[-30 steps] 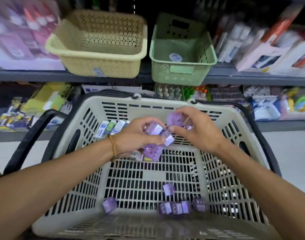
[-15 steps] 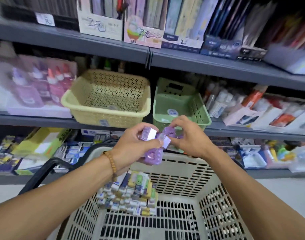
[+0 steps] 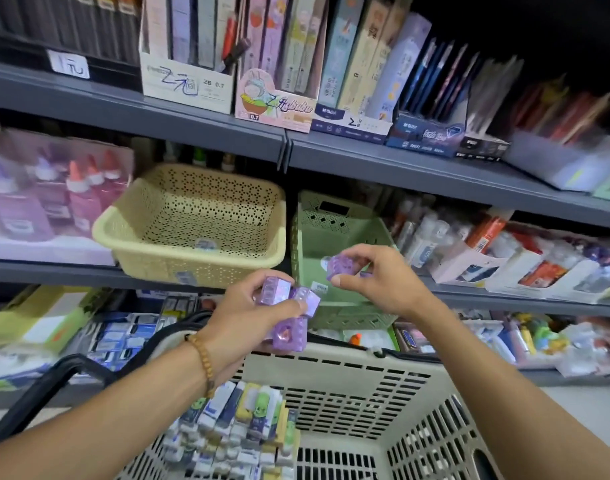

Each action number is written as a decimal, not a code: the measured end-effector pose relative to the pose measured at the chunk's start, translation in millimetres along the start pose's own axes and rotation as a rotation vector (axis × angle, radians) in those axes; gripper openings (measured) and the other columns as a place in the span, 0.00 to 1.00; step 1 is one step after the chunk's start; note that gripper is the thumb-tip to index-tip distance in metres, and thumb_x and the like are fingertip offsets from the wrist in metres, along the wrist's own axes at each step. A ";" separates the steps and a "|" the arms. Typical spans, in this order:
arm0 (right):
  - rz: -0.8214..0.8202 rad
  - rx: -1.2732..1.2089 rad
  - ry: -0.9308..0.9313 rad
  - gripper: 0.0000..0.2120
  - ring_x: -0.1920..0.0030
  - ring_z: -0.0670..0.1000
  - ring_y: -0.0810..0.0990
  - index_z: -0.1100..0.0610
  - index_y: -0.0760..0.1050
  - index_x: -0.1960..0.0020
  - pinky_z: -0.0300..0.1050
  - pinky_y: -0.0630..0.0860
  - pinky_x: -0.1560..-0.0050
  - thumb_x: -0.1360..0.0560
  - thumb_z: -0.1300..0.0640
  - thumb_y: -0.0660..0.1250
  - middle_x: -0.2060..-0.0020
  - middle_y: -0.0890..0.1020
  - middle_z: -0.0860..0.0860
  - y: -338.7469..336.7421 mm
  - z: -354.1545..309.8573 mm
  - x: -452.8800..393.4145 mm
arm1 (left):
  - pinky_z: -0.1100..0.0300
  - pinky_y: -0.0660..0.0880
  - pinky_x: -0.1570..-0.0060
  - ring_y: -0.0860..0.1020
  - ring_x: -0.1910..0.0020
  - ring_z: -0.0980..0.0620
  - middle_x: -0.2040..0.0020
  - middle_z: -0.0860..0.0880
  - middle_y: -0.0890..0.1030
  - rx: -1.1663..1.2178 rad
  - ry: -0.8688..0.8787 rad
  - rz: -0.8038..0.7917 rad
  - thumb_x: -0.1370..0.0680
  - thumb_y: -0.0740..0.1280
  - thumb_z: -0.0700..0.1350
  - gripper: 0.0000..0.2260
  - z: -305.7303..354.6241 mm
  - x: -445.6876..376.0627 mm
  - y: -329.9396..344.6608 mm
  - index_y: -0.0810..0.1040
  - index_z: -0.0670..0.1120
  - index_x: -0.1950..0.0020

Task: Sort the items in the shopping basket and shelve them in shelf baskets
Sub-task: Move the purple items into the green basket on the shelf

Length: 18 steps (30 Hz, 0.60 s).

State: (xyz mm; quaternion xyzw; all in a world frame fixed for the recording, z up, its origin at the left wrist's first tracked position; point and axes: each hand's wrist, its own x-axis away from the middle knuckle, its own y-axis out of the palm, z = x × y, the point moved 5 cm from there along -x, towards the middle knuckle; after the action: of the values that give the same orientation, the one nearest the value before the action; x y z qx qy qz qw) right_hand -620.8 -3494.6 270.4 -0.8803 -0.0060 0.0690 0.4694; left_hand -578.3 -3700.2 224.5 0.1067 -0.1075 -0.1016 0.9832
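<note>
- Head view, hands: the left hand [image 3: 258,320] grips a cluster of small translucent purple plastic boxes [image 3: 291,311], fingers and thumb curled round several at once, so that one trip can carry a whole batch of a single kind. It is raised above the far rim of the shopping basket.
- Head view, hands: the right hand [image 3: 376,282] pinches one more purple plastic box [image 3: 341,266] between thumb and fingers, held in front of the open mouth of the green basket, probably the receptacle meant for this kind.
- Head view, shelf baskets: a cream perforated plastic basket [image 3: 192,251] stands to the left on the grey metal shelf [image 3: 47,273], and a pale green plastic basket [image 3: 345,306] just beside it to the right. Both tip towards the viewer, leaving their mouths easy to reach. What lies inside each is too blurred to name.
- Head view, source: the beige slotted plastic shopping basket [image 3: 365,386] sits nearest the viewer, below both hands. Small white-and-coloured packets [image 3: 241,431] lie heaped in its near left part, a second kind apparently not yet sorted.
</note>
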 end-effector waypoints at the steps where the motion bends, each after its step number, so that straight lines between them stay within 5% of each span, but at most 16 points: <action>1: -0.029 0.066 0.025 0.18 0.60 0.41 0.76 0.50 0.80 0.44 0.35 0.70 0.59 0.31 0.48 0.77 0.61 0.79 0.44 7.1 4.3 -11.9 | 0.38 0.80 0.55 0.84 0.58 0.43 0.53 0.41 0.85 0.007 -0.006 0.006 0.31 0.76 0.36 0.13 -0.8 -1.8 -0.7 0.80 0.49 0.51; 5: -0.210 0.256 0.092 0.19 0.55 0.51 0.80 0.51 0.79 0.44 0.45 0.77 0.51 0.31 0.47 0.77 0.60 0.80 0.47 37.1 17.5 -55.1 | 0.49 0.81 0.64 0.85 0.59 0.45 0.54 0.44 0.85 0.038 -0.005 0.001 0.31 0.76 0.37 0.12 -2.7 -8.7 -1.5 0.81 0.52 0.54; 9: -0.308 0.318 0.064 0.23 0.52 0.52 0.78 0.53 0.77 0.38 0.43 0.74 0.50 0.30 0.47 0.77 0.55 0.79 0.48 59.6 21.7 -81.4 | 0.58 0.78 0.66 0.84 0.59 0.46 0.54 0.43 0.85 0.042 0.012 -0.007 0.31 0.76 0.37 0.11 -4.2 -11.0 -5.5 0.82 0.53 0.56; 14: -0.436 0.171 0.135 0.52 0.36 0.54 0.75 0.57 0.58 0.23 0.48 0.70 0.33 0.38 0.44 0.81 0.35 0.76 0.54 55.1 34.2 -81.4 | 0.55 0.79 0.67 0.84 0.61 0.46 0.54 0.43 0.85 0.079 -0.004 0.023 0.31 0.75 0.36 0.12 -4.0 -8.9 -8.1 0.82 0.53 0.56; 18: -0.454 0.192 0.115 0.42 0.44 0.51 0.78 0.53 0.67 0.29 0.49 0.73 0.35 0.37 0.50 0.82 0.41 0.77 0.50 38.7 49.7 -71.2 | 0.55 0.79 0.68 0.84 0.62 0.47 0.55 0.44 0.85 0.091 -0.002 0.061 0.31 0.75 0.37 0.12 -1.4 -6.0 -4.3 0.82 0.52 0.55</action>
State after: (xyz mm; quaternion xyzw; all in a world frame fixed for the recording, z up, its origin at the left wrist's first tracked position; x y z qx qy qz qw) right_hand -699.6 -3480.6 219.3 -0.8102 -0.1702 -0.0883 0.5539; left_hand -584.5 -3702.7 221.1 0.1481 -0.1163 -0.0667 0.9798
